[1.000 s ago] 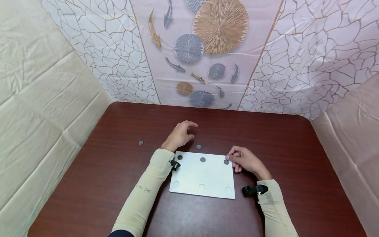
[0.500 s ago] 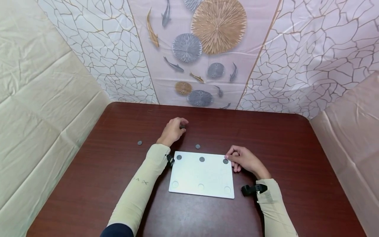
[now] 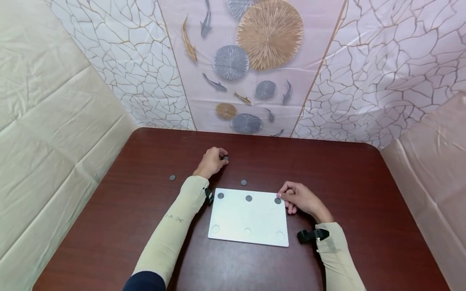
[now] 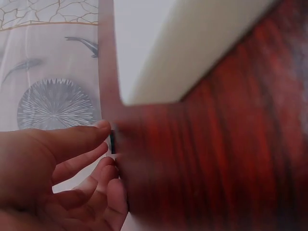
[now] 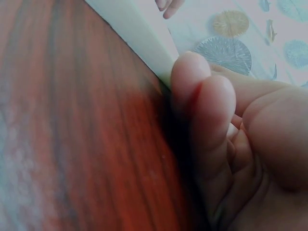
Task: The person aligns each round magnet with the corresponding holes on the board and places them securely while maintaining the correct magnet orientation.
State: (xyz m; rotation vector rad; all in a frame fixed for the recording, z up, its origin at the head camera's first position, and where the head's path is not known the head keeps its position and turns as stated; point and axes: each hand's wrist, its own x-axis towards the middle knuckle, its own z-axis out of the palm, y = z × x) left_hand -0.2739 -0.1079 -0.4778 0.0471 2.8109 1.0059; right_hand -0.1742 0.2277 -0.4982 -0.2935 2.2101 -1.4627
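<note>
A white rectangular board [image 3: 251, 216] lies on the table. Along its far edge sit three small dark grey discs, one of them a middle disc [image 3: 248, 198]; round shallow recesses show along its near edge. My right hand [image 3: 300, 199] grips the board's far right corner, thumb beside the corner disc [image 3: 278, 201]. Beyond the board, my left hand [image 3: 211, 161] has thumb and fingertips curled around another grey disc [image 3: 226, 158] at the table surface. The left wrist view shows that disc [image 4: 113, 142] edge-on between thumb and fingers.
Two loose grey discs lie on the dark red-brown table [image 3: 349, 178]: a left disc [image 3: 172, 178] and a disc just beyond the board [image 3: 243, 182]. Patterned cloth [image 3: 247, 81] hangs behind the far edge, with pale cloth at both sides.
My left hand has moved left and away from the board's far side to the far disc, and its fingers have drawn in around it. The right hand stays at the board's corner.
</note>
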